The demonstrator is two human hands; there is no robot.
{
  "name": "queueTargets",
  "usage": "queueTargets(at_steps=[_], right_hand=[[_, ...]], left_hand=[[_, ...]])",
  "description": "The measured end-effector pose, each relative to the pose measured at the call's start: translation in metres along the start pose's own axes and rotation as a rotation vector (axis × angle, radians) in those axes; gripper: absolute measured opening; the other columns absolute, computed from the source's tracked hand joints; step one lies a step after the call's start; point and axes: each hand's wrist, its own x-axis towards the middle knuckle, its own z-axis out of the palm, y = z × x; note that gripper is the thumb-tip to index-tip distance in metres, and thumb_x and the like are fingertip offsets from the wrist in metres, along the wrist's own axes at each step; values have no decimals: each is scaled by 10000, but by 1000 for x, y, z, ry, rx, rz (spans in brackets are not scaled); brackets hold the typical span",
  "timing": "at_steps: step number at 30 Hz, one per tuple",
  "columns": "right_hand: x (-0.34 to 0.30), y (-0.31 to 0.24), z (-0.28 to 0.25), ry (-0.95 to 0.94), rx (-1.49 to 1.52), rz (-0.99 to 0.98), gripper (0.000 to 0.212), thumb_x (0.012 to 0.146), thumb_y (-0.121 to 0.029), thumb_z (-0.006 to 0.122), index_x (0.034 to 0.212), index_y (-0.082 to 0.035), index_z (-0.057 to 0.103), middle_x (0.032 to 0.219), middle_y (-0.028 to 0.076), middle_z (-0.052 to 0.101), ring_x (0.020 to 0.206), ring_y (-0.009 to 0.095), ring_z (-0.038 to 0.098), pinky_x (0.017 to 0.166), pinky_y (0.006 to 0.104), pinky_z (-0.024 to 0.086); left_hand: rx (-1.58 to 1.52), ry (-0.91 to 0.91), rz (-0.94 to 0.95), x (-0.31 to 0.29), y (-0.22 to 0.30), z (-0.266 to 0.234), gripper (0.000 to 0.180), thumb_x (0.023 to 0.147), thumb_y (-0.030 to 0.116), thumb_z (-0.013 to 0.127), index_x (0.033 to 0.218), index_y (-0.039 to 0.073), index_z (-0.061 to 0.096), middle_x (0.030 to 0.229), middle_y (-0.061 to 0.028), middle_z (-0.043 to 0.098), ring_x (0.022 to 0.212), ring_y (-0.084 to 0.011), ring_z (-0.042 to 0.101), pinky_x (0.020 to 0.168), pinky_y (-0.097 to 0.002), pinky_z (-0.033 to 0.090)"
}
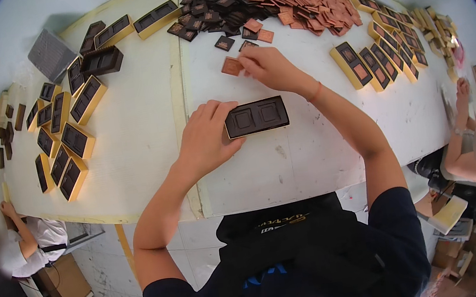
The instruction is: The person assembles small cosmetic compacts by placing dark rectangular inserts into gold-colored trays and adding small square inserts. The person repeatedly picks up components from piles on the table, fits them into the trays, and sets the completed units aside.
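On the white table in front of me lies a small gold-edged box [256, 117] with a black insert that has two square wells. My left hand [205, 133] is closed around its left end, thumb along the near side and fingers at the far side. Just beyond the box, my right hand [266, 68] has its fingers pinched at the edge of a square copper-coloured packet [231, 66]. A dark square packet [248, 45] shows partly behind that hand. Farther off is a big heap of black packets [210, 8] and copper ones [306, 4].
Gold boxes with black inserts [87, 100] stand in a group at the left, near a loose dark tray [101, 61]. Boxes holding packets [352, 65] line the right. A grey block [52, 55] sits far left. Other people's arms [462, 107] are at both table ends.
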Motion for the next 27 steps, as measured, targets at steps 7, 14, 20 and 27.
queueTargets(at_steps=[7, 14, 20, 27], right_hand=[[-49, -50, -14, 32, 337, 349, 217, 939, -148, 613, 909, 46, 706, 797, 53, 712, 653, 67, 638, 548, 205, 507], [-71, -76, -6, 24, 364, 352, 110, 919, -37, 649, 989, 37, 691, 778, 37, 676, 669, 57, 632, 593, 205, 512], [-64, -71, -11, -10, 59, -32, 116, 919, 38, 606, 1018, 9, 658, 894, 66, 664, 703, 125, 655, 663, 246, 538], [-47, -78, 4, -98, 253, 108, 103, 912, 47, 651, 984, -17, 687, 919, 59, 673, 787, 134, 652, 736, 256, 529]], left_hand=[[-12, 42, -50, 0, 1, 8, 585, 694, 214, 845, 1194, 100, 564, 1079, -86, 572, 1021, -306, 565, 883, -412, 469], [5, 83, -39, -2, -2, 12, 610, 686, 229, 856, 1203, 111, 555, 1087, -83, 564, 1038, -305, 565, 894, -414, 466], [2, 62, -34, -1, -3, 11, 618, 699, 212, 850, 1236, 125, 555, 1093, -82, 566, 1050, -306, 562, 902, -416, 464], [-20, 27, -42, 0, -5, 9, 620, 707, 203, 849, 1248, 126, 557, 1100, -79, 565, 1060, -305, 556, 915, -414, 458]])
